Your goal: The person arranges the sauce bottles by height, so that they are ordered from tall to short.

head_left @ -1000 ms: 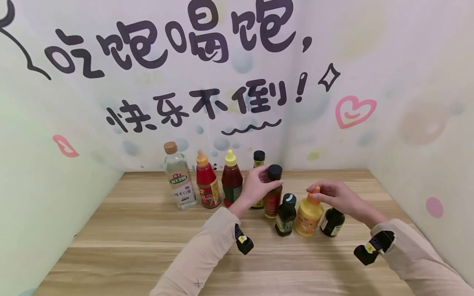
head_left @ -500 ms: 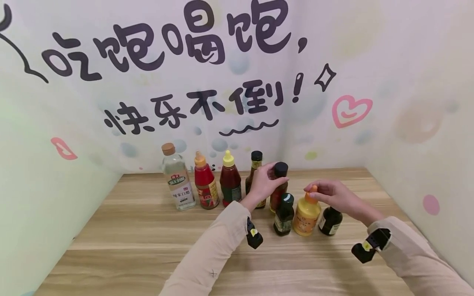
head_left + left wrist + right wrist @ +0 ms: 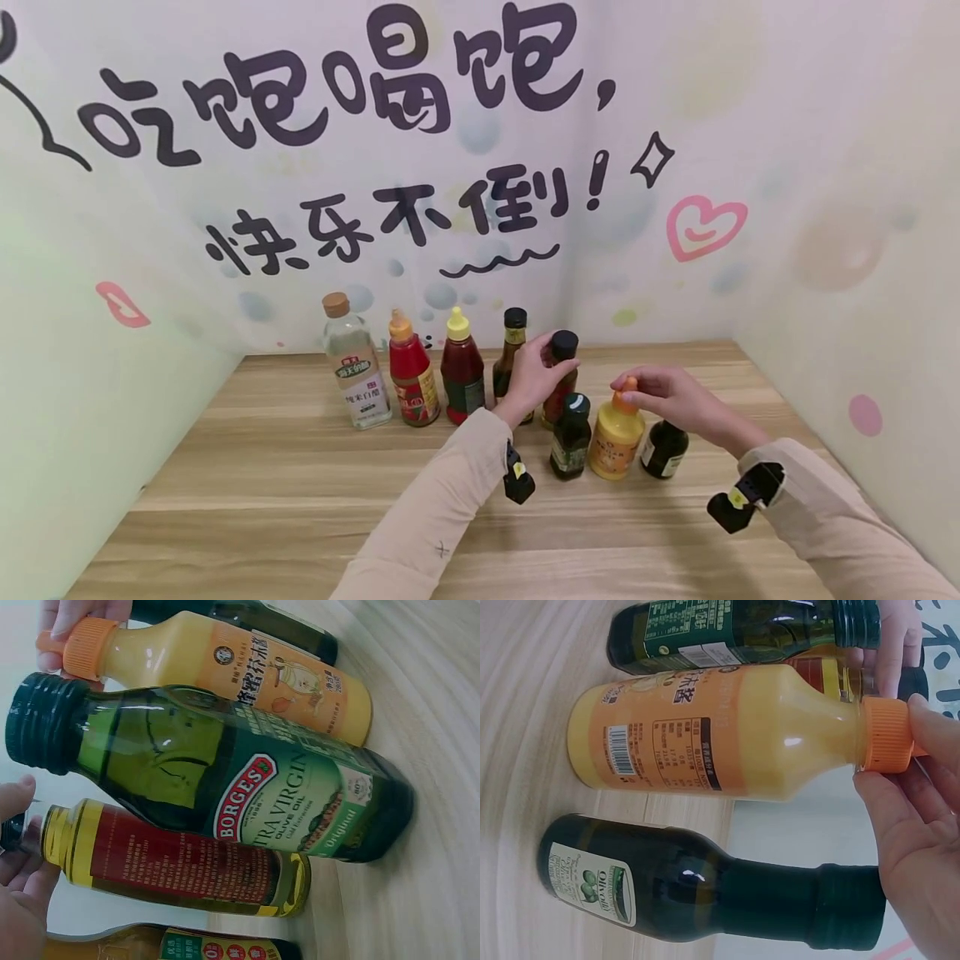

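My left hand [image 3: 534, 375] grips the black-capped oil bottle [image 3: 556, 406] near its neck; the bottle stands upright, its red label plain in the left wrist view. My right hand [image 3: 678, 402] pinches the orange cap of a yellow honey mustard bottle [image 3: 617, 442], which stands on the table. Between these two, slightly forward, is a green Borges olive oil bottle [image 3: 172, 757] that neither hand holds. Right of the mustard stands a dark green bottle [image 3: 667, 881] with an olive label, close under my right hand.
Along the back stand a clear vinegar bottle [image 3: 358, 375], a red sauce bottle [image 3: 414, 383], a dark red bottle with a yellow tip [image 3: 462, 375] and a slim black-capped bottle [image 3: 514, 333]. The wooden table [image 3: 300, 517] meets a printed wall [image 3: 637, 283] behind them.
My left hand has moved the red-labelled oil bottle to the right, away from the slim black-capped bottle. My right hand stays on the mustard cap. The head view has shifted slightly.
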Action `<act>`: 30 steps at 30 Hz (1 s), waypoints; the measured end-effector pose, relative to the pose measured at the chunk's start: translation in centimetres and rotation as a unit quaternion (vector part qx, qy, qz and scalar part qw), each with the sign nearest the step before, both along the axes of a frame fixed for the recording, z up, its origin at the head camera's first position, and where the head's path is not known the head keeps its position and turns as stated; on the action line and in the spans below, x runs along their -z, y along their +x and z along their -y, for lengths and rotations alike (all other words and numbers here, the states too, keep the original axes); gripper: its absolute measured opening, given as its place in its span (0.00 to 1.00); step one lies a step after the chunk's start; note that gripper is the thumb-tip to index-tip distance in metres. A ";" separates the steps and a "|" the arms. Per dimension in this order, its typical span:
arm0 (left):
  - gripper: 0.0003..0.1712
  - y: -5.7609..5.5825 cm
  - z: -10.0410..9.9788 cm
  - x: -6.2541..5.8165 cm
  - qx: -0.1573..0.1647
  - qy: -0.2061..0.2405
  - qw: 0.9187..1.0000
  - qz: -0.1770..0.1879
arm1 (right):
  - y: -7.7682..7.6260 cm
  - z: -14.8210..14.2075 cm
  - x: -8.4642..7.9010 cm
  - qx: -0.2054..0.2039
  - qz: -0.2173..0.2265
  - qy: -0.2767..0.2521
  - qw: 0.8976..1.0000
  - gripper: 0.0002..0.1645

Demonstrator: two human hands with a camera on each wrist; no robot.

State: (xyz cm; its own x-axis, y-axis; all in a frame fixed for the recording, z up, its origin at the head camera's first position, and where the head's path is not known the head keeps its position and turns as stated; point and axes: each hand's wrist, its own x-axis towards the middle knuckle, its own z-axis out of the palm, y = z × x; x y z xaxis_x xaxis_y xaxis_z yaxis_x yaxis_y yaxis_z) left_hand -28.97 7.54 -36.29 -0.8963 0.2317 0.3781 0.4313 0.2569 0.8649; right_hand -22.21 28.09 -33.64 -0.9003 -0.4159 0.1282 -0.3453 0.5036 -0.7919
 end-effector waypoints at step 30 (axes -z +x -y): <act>0.27 -1.6 -0.5 0.5 0.029 -0.049 0.998 0.011 | -0.2 0.1 -0.1 -0.006 0.002 0.007 1.000 0.16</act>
State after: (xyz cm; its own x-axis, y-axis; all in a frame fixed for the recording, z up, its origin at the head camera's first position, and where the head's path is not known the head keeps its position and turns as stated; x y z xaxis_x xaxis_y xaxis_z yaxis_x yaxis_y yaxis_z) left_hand -30.56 8.05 -36.82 -0.8880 0.3192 0.3311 0.4291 0.3162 0.8461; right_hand -22.38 28.03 -33.55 -0.8955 -0.4290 0.1183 -0.3482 0.5100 -0.7866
